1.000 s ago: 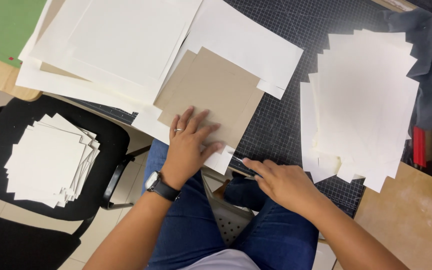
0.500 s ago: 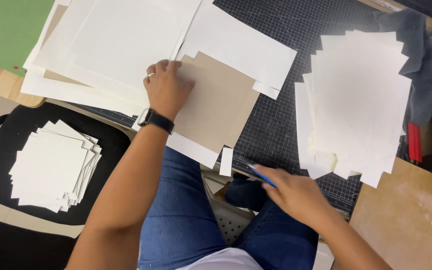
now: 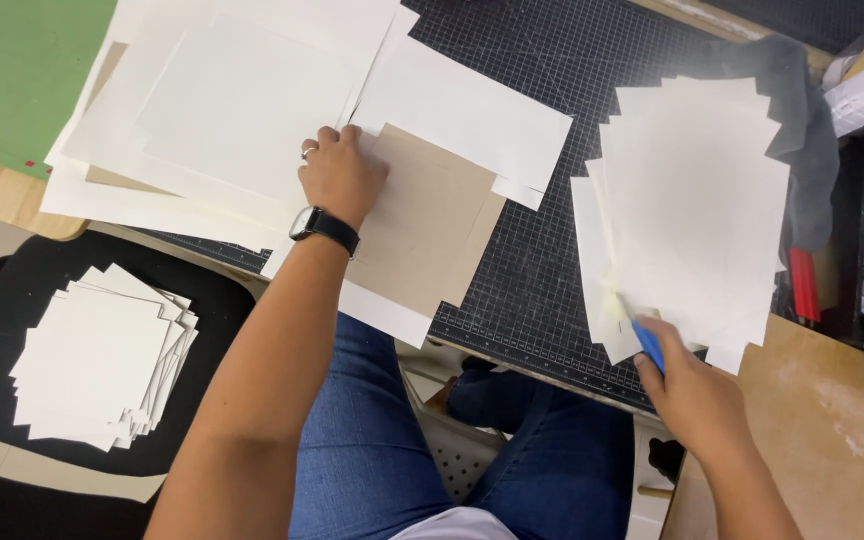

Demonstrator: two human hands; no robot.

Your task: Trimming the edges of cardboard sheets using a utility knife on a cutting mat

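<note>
My left hand (image 3: 340,176), with a ring and a black wristwatch, rests with fingers curled at the top left corner of a brown cardboard square (image 3: 427,220) where it meets a pile of large white sheets (image 3: 242,100). My right hand (image 3: 690,385) grips a blue-handled tool (image 3: 648,346) whose tip touches the lower edge of a stack of white square sheets (image 3: 697,200) on the right. Both piles lie on a black gridded cutting mat (image 3: 542,270).
A black chair (image 3: 82,300) at lower left holds another stack of white squares (image 3: 102,355). A grey cloth (image 3: 802,120) lies behind the right stack. A green mat (image 3: 12,70) is at far left, a brown board (image 3: 832,440) at lower right, red and yellow tools at the right edge.
My left hand slid up from the brown cardboard's middle to its top left corner. My right hand carried the blue tool rightward to the right stack's lower edge.
</note>
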